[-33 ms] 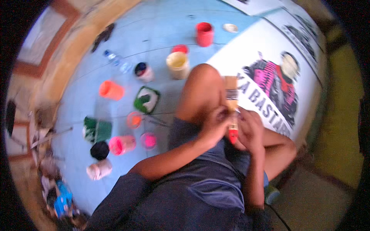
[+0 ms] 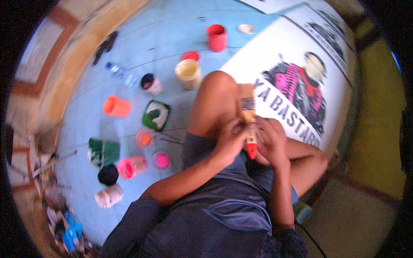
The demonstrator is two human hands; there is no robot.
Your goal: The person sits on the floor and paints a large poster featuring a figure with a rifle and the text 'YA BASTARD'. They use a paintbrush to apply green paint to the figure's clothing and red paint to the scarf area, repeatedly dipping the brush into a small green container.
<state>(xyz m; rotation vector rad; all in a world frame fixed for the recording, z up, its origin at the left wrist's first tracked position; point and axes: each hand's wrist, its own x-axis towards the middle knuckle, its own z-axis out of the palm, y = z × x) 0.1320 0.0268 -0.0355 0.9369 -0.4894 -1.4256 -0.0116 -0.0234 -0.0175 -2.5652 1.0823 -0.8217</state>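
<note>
Floor: pale blue (image 2: 142,47), thin seams, bowed by the fisheye.
Room edge: tan border (image 2: 92,53) upper left; olive surface (image 2: 378,112) far right.
Painted sheet: white board (image 2: 245,58), pink, black and red figure plus dark lettering, right of the knee; more sheets beyond it.
Upper containers: red bucket (image 2: 217,41), pale lid (image 2: 246,29) near it; cream tub (image 2: 188,77); tub with dark paint (image 2: 154,87).
Left containers: orange tub (image 2: 117,106), green-and-white tray (image 2: 156,115), green container (image 2: 105,152), pink tub (image 2: 133,167), pink lid (image 2: 161,161), black round item (image 2: 108,175), whitish tub (image 2: 109,196).
Other: clear bottle (image 2: 121,73) lying down.
In the way: bent left knee (image 2: 217,92), covers part of floor and sheet.
Brush: flat paintbrush (image 2: 248,112), red-tipped handle, bristles up-frame, above lap, between hands.
Left hand (image 2: 232,139): fingers closed on handle.
Right hand (image 2: 273,139): fingers curled beside handle; blurred, can't tell if gripping.
</note>
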